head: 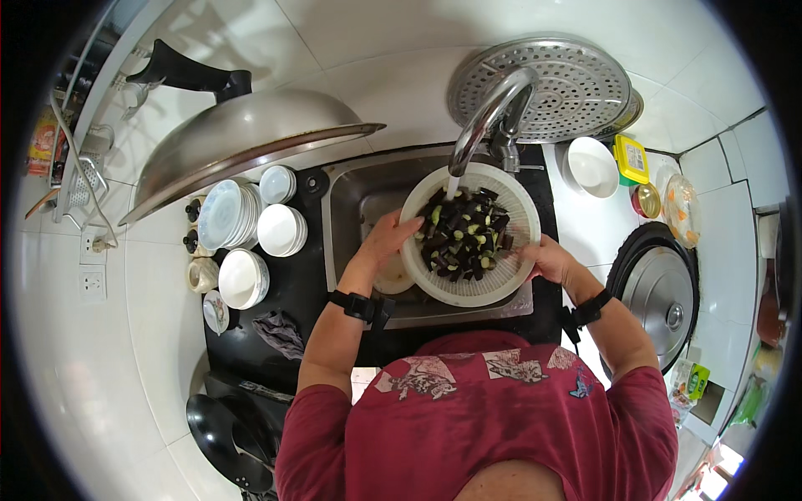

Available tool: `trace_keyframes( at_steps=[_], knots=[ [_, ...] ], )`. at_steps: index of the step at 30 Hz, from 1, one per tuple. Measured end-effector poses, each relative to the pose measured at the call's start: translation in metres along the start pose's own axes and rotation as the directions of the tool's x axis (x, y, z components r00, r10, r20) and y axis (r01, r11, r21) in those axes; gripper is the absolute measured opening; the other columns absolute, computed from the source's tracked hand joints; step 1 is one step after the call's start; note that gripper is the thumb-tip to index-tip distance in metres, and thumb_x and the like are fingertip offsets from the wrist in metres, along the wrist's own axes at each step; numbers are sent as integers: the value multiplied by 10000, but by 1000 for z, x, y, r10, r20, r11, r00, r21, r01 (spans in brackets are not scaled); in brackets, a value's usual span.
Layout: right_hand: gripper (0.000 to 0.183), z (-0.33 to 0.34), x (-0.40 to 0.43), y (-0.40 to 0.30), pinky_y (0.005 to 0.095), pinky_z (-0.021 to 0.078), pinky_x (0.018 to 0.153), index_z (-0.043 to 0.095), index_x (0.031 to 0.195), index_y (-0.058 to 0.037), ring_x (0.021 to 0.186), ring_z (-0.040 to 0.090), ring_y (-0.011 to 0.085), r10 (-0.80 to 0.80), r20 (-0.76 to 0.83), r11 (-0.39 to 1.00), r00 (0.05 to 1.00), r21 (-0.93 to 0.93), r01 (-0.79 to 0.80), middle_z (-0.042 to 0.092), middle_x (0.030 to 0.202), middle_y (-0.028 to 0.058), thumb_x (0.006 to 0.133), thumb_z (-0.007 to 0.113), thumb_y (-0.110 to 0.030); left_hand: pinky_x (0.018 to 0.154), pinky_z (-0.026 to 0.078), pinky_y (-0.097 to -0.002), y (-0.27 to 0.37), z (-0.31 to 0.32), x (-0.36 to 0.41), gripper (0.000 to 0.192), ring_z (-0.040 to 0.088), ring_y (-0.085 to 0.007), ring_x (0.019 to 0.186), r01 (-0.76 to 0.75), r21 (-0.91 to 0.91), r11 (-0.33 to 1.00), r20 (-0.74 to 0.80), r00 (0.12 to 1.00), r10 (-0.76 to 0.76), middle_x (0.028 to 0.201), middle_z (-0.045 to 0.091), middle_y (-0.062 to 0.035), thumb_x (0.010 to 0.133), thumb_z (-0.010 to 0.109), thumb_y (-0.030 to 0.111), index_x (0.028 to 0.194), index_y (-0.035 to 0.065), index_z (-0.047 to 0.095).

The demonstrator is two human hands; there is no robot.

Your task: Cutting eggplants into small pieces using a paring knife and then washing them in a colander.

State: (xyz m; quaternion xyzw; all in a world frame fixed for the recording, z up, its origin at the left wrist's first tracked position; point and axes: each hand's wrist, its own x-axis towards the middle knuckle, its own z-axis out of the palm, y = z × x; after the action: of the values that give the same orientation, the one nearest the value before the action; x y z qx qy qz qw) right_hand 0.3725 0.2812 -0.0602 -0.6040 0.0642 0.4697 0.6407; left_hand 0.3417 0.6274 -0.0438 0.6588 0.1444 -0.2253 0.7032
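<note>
A white plastic colander [426, 278] is held between my two hands above the metal sink [351, 194]. It contains many dark, chopped vegetable pieces [463, 241] with pale green flesh, which look like eggplant. My left hand [385, 238] grips the colander's left rim, thumb over the edge. My right hand [550, 258] grips the rim at the lower right. The curved chrome faucet [485, 119] reaches over the colander, and a stream of water [452, 186] falls onto the pieces. Below the colander, a pale round thing [391, 275] lies partly hidden in the sink.
Stacked plates [222, 216] and white bowls [241, 282] stand on the black counter at left, near a crumpled grey cloth [279, 335]. A large wok [250, 144] hangs above them. A perforated steamer plate [564, 94] leans behind the faucet. A white bowl [591, 168] and a lidded pot [658, 304] are at right.
</note>
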Motion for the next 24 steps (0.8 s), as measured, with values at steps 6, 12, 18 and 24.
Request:
trace_keyframes(
  at_steps=[6,12,18,24],
  knots=[
    [535,10,-4,14,336,569,659,440,1269,-43,834,635,205,-116,-70,951,991,279,131,597,1060,92,810,640,-231,713,512,-296,-23,27,-17,384,605,-140,866,0,-48,999,31,1000,1,1058,611,-68,909,588,283,1206,53,504],
    [578,29,1,13,303,548,680,401,1309,-76,827,638,195,-128,-13,966,992,225,128,592,1061,87,835,651,-292,772,525,-364,-73,53,-12,403,608,-231,986,31,-494,869,84,996,12,1123,595,-58,894,610,245,1241,91,476],
    [801,9,-41,-28,292,545,697,231,1440,-115,845,651,207,-146,87,986,986,-71,152,601,1111,109,826,658,-400,753,502,-390,-55,13,-43,326,603,-237,959,0,-544,839,-74,996,-48,1051,596,-103,831,641,119,1123,20,535],
    [884,8,-32,-34,297,542,618,212,1439,-131,782,642,212,-248,3,965,969,-90,247,584,1126,128,782,646,-532,693,487,-358,-42,-6,-3,285,595,-184,815,127,-157,979,-40,990,-135,944,592,-85,839,609,103,1092,-10,541]
  ],
)
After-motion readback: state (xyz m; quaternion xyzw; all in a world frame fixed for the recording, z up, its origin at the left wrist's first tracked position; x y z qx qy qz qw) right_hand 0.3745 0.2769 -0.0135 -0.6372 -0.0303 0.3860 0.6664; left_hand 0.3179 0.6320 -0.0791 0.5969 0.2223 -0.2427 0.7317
